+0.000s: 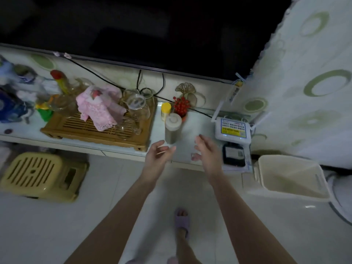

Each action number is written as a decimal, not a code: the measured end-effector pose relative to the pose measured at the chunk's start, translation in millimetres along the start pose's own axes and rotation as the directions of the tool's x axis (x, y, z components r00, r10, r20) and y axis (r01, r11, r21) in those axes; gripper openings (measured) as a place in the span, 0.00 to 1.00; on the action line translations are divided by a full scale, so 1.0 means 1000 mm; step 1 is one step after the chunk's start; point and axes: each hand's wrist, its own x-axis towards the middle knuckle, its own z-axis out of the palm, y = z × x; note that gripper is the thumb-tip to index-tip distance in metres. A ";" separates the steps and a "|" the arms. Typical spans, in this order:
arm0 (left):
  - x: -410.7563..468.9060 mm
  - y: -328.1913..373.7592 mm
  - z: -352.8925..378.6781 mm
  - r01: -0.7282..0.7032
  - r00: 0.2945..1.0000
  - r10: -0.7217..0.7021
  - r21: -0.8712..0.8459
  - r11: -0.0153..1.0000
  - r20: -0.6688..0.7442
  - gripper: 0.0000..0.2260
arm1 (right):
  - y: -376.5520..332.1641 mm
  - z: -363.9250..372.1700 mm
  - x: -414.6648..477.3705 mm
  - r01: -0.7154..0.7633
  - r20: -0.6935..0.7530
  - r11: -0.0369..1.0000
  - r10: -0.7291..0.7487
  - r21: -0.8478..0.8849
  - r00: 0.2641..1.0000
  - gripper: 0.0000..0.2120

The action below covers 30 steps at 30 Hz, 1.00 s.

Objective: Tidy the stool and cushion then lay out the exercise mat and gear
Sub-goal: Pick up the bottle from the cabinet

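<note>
Both hands out in front at counter height, empty. Left hand has fingers loosely curled, thumb and fingertips apart, gripping nothing; right hand is spread open, palm turned inward, also holding nothing. They hover over the front edge of the counter, either side of a tall lidded jar, not touching it. The task's thing in sight is the yellow plastic stool: on the floor, low and well off to the left of both hands, tucked against the counter's front, slotted seat facing up, long side running roughly left to right along the counter. Left hand is the nearer one; reaching it looks to call for a turn left and a stoop, since the stool sits well below hand level. No cushion, exercise mat or gear can be made out anywhere in view. Left edge of the counter is smeared with blur; the items there cannot be told apart. Upper part of the view is dark, probably a screen, no detail. On the right, a white bin on the floor and a patterned cloth hide whatever lies behind. One slippered foot shows between the forearms.
</note>
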 end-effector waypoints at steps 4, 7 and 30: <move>0.024 0.002 0.019 0.025 0.994 -0.029 -0.044 0.999 -0.103 0.22 | -0.007 0.001 0.043 -0.009 0.085 1.000 0.011 -0.023 0.996 0.15; 0.041 0.000 0.024 0.033 0.988 -0.043 -0.064 0.997 -0.150 0.23 | -0.011 0.007 0.068 -0.023 0.157 0.998 0.031 -0.052 0.987 0.17; 0.177 -0.035 0.042 0.122 0.958 -0.159 -0.161 0.979 -0.240 0.30 | 0.038 0.075 0.217 -0.021 0.420 0.969 0.126 -0.246 0.899 0.18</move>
